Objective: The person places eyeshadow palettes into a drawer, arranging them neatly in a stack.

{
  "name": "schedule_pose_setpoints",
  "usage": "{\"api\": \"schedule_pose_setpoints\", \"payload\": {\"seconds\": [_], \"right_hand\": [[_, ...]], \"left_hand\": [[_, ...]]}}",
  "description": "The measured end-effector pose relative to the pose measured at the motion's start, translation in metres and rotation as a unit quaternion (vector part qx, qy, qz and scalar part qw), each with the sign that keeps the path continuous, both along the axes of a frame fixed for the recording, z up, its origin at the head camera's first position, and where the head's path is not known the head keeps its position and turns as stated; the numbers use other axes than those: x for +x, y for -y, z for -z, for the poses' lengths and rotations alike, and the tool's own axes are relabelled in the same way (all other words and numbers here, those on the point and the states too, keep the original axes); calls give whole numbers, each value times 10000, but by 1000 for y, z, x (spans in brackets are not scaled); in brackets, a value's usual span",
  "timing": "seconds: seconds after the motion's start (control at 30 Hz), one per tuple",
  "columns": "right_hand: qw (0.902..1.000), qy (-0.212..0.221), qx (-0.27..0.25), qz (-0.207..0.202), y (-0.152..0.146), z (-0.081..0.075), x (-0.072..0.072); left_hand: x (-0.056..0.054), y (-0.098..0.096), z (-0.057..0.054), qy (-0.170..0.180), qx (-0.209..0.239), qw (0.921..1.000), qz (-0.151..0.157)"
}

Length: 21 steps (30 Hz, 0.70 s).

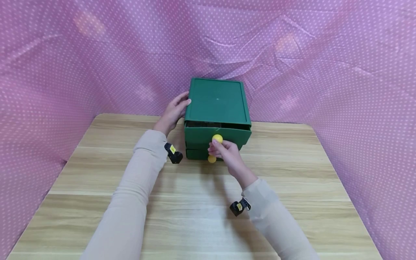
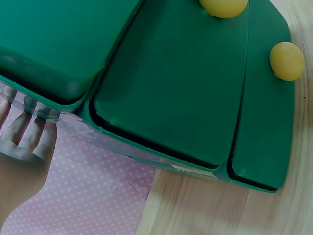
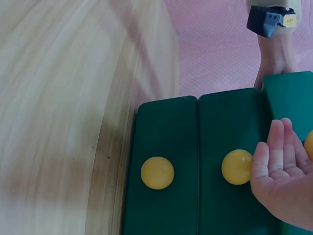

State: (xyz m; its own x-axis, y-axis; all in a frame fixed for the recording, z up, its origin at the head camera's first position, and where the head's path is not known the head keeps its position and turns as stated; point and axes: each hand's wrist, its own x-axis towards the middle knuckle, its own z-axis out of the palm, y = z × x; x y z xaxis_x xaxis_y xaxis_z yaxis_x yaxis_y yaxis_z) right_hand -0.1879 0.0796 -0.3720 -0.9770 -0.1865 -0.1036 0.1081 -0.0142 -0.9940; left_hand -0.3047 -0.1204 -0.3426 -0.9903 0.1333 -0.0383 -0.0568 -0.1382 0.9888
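Note:
A small green drawer cabinet (image 1: 217,101) stands upright, its fronts bearing round yellow knobs. Its top drawer (image 1: 199,135) juts a little forward, leaving a dark gap under the lid. My right hand (image 1: 229,155) pinches the top knob (image 1: 217,138), thumb against it; in the right wrist view my fingers partly cover this knob. Below that hand shows a lower knob (image 1: 212,159). The right wrist view also has the middle knob (image 3: 237,167) and bottom knob (image 3: 157,173). Against the cabinet's left side, my left hand (image 1: 172,113) rests with fingers extended, thumb at the upper edge.
The cabinet stands toward the back of a light wooden table (image 1: 195,216). A pink dotted cloth (image 1: 130,54) hangs behind and along both sides. Black wrist cameras (image 1: 173,153) sit on both cuffs.

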Motion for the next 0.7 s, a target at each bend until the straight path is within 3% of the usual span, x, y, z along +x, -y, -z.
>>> {"api": "schedule_pose_setpoints", "payload": {"seconds": [0.27,0.7], "right_hand": [[9999,36,-97,-18,1,0,-8],[9997,-17,220,-139,-2,-1,-16]], "left_hand": [[1,-2,2,50,36,9999,-111],[3,-2,3,-70,108,9999,-68]]}}
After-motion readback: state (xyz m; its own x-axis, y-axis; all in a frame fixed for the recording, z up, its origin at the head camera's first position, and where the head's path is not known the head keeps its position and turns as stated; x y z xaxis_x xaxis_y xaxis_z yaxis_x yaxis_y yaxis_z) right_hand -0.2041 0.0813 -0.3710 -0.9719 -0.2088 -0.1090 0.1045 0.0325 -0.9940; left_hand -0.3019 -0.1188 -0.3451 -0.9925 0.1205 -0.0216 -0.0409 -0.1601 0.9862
